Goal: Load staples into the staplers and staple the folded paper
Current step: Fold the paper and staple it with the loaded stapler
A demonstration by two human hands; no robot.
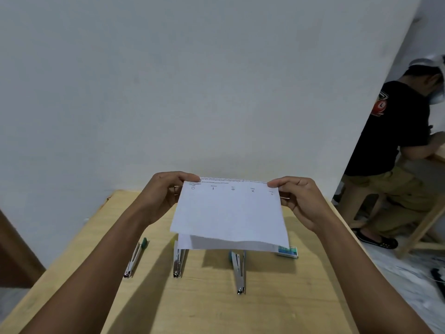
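I hold a folded white paper up above the table, its fold at the far edge and the loose edges hanging toward me. My left hand pinches its far left corner and my right hand pinches its far right corner. Three staplers lie on the wooden table below: a green-tipped one at the left, a middle one partly hidden by the paper, and a right one. A small staple box peeks out beneath the paper's right corner.
A white wall stands just behind the table. At the far right another person in a black shirt sits on a wooden stool beside another table. A brown door edge shows at the left.
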